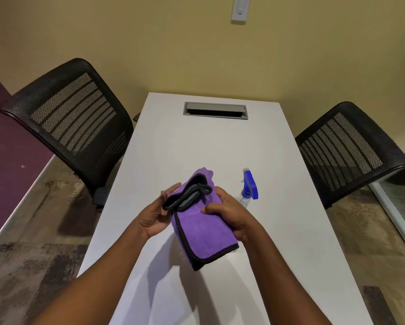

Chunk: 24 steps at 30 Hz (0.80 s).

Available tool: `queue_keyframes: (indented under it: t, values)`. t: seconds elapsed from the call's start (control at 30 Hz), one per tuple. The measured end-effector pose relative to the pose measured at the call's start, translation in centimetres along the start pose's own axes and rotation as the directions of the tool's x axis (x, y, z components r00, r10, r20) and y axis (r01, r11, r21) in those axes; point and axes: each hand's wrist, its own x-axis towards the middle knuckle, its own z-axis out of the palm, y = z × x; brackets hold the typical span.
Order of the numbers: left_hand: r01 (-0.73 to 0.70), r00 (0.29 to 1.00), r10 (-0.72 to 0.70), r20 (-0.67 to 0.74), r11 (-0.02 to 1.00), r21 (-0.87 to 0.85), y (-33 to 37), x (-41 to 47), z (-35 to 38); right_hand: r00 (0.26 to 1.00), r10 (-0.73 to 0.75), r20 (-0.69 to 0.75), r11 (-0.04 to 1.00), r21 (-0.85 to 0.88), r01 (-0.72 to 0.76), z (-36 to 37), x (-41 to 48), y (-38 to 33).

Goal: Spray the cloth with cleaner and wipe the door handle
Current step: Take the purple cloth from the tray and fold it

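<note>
A purple cloth (204, 233) with black trim and a grey underside is folded and held above the white table (196, 146). My left hand (153, 214) cradles its left side from below, fingers curled against the bunched upper folds. My right hand (229, 213) grips its right edge, thumb on top. A clear spray bottle (249, 185) with a blue trigger head stands on the table just right of my right hand, its body partly hidden behind it. No door handle is in view.
Black mesh office chairs flank the table, one at the left (72, 123) and one at the right (351, 151). A grey cable hatch (215, 110) is set in the table's far end. A white wall switch (240, 9) is above. Glass panelling runs along the right edge.
</note>
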Motion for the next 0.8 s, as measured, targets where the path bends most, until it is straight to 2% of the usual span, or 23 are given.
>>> queue_keyframes:
  t: [0.13, 0.3, 0.43, 0.53, 0.6, 0.73, 0.8]
  values:
    - [0.046, 0.994, -0.037, 0.1, 0.995, -0.093, -1.4, 0.0, -0.6, 1.0, 0.006, 0.009, 1.0, -0.027, -0.006, 0.4, -0.2, -1.9]
    - [0.011, 0.968, -0.025, 0.25, 0.998, 0.06, -0.8, -0.2, -0.3, 1.0, 0.025, 0.014, 0.999, -0.046, -0.025, 0.5, -0.7, -2.2]
    - [0.03, 0.947, -0.061, 0.315, 0.994, 0.102, -0.3, 0.0, -0.9, 0.999, 0.025, 0.025, 0.999, -0.029, -0.025, 0.3, -1.0, -2.2]
    - [0.059, 0.964, -0.099, 0.246, 0.984, 0.167, -0.6, 0.0, -1.6, 0.999, 0.037, 0.023, 0.999, -0.021, -0.036, 0.3, -1.2, -2.6]
    - [0.075, 0.984, -0.094, 0.153, 0.989, 0.125, -0.9, 0.0, -1.9, 0.998, 0.041, 0.044, 0.999, -0.004, -0.041, 0.3, -1.4, -2.9]
    - [0.006, 1.0, -0.007, -0.028, 1.0, -0.007, -0.8, 0.5, -1.5, 0.998, 0.038, 0.04, 0.999, -0.029, -0.037, 0.2, -1.5, -3.4]
    - [-0.009, 0.993, 0.01, -0.119, 1.0, 0.009, -0.7, 0.8, -1.1, 0.998, 0.046, 0.053, 0.998, -0.046, -0.044, 0.1, -1.7, -3.5]
